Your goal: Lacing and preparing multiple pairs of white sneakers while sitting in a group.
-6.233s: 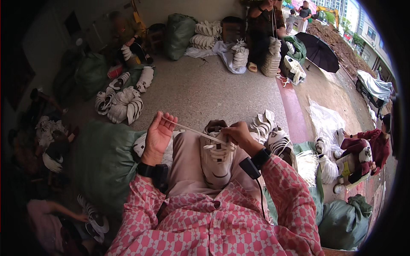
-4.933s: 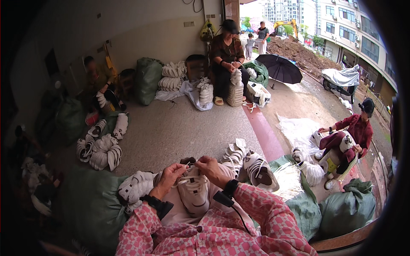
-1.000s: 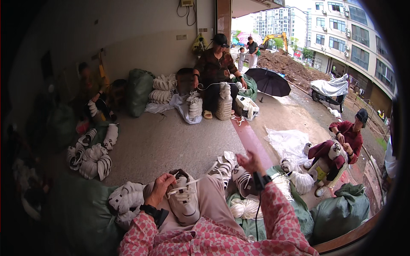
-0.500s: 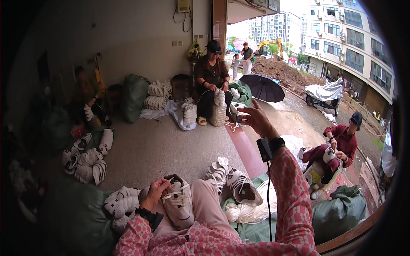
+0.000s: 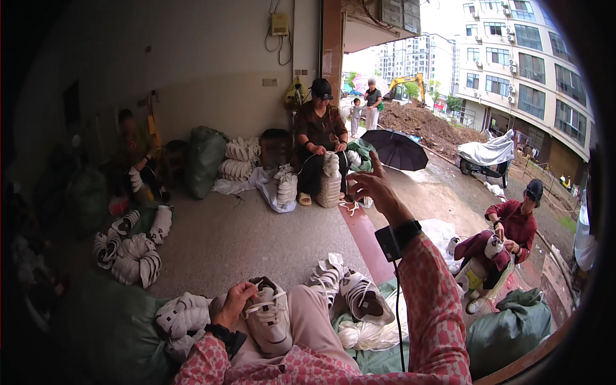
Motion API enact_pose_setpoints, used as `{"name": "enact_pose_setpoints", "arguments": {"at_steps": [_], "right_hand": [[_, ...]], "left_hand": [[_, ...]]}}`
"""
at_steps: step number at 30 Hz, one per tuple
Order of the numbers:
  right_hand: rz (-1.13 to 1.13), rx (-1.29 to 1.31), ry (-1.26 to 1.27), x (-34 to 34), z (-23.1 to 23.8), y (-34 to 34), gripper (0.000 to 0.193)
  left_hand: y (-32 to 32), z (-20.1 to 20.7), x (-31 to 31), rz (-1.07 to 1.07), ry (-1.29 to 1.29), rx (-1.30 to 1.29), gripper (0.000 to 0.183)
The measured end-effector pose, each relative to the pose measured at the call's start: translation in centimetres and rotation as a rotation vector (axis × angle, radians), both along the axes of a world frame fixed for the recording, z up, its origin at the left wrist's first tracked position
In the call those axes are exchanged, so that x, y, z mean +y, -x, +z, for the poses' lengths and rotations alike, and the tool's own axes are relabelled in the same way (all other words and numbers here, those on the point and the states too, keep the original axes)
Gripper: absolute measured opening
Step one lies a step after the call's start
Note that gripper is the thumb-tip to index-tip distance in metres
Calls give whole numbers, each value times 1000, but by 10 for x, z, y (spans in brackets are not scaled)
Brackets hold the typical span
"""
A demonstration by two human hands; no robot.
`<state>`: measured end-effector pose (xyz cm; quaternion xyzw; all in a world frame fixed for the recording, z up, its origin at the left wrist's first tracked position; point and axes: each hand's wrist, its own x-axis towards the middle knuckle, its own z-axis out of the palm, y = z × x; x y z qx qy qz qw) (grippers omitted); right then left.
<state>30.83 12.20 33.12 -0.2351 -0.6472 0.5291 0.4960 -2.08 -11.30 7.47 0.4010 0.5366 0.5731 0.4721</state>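
Observation:
A white sneaker (image 5: 271, 324) with a dark lining rests upright on my lap, toe toward me. White laces cross its tongue. My left hand (image 5: 235, 305) is closed at the shoe's left side by the opening, thumb and fingers pinching near the upper eyelets; whether a lace end is also between them I cannot tell. My right hand (image 5: 380, 191) is raised well away from the shoe, forward and to the right. Its index finger points up and the other fingers are loosely bent, with nothing visible in them.
Stacked white shoe uppers (image 5: 183, 321) sit left of my leg. To my right lie another sneaker (image 5: 367, 296), a bundle of white laces (image 5: 372, 332) and a green sack (image 5: 510, 327). Several people sit around working on shoes. A black cable (image 5: 399, 308) hangs from my right wrist device.
My right hand has shifted slightly left and down, its index finger now more upright. My left hand stays at the shoe. The whole view has shifted a little.

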Motion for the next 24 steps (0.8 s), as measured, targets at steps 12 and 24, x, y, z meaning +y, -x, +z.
{"name": "enact_pose_setpoints", "arguments": {"at_steps": [12, 24], "right_hand": [[390, -76, 393, -62, -107, -5, 48], [626, -75, 892, -152, -308, -9, 25]], "left_hand": [[-3, 6, -6, -15, -5, 10, 15], [5, 0, -4, -37, 31, 55, 15]]}}
